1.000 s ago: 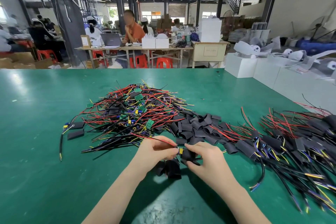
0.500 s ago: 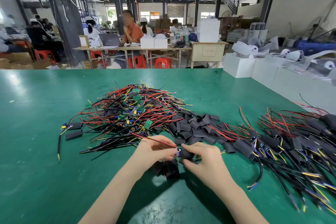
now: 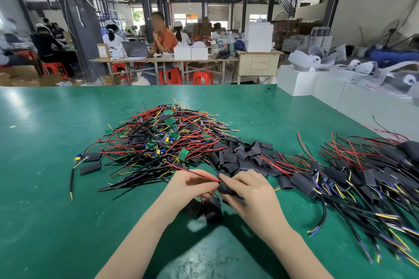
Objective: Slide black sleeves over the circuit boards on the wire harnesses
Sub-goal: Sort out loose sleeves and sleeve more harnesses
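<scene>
Green matting covers the table [image 3: 45,188] where I work, in a big workshop hall with other people at tables far behind. My left hand [image 3: 190,184] pinches the red wire [image 3: 199,175] of one harness, fingers curled around it, and my right hand [image 3: 247,190] grips a black sleeve [image 3: 226,189] with thumb and fingers; the two meet just in front of me, near the near edge of the table. I cannot see the circuit board; I think it is already inside the sleeve or behind my fingers. The sleeve seems light, soft and easy to flatten, so I judge it best to hold it by the sides and keep its mouth open, and to take the harness by the wires close to the board. I count three heaps: bare harnesses [image 3: 163,140] toward the middle, loose sleeves [image 3: 240,156] beside them, finished harnesses [image 3: 362,176] toward the right edge. The pieces in each are too many to count. Two more sleeves [image 3: 90,162] lie apart toward the left edge.
</scene>
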The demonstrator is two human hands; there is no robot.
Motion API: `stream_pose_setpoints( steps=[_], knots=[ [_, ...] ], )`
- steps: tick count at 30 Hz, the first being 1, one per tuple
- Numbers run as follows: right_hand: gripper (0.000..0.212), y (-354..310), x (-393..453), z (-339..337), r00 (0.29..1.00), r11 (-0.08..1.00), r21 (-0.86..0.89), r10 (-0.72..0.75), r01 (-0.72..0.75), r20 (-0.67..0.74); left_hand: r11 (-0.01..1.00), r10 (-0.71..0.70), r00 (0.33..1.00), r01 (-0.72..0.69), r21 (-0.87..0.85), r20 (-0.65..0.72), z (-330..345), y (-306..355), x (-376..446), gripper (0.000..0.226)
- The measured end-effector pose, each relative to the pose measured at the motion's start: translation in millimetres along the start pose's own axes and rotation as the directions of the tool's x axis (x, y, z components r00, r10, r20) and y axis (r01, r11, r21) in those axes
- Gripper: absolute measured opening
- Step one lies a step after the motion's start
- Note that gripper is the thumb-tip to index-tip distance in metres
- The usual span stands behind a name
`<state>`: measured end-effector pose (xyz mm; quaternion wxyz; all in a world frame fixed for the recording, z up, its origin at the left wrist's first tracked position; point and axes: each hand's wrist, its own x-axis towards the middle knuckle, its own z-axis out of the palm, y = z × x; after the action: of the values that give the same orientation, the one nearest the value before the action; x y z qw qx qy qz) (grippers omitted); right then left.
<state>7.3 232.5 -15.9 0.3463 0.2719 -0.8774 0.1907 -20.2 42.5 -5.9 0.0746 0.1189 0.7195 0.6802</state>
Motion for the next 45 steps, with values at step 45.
stream_pose_setpoints(
  steps=[45],
  knots=[
    [0.027,18,-6,-3,0.845,0.943,-0.076,0.324,-0.323,0.425,0.428,0.239,0.948,0.09,0.899,-0.209,-58,-22,10,0.023]
  ],
)
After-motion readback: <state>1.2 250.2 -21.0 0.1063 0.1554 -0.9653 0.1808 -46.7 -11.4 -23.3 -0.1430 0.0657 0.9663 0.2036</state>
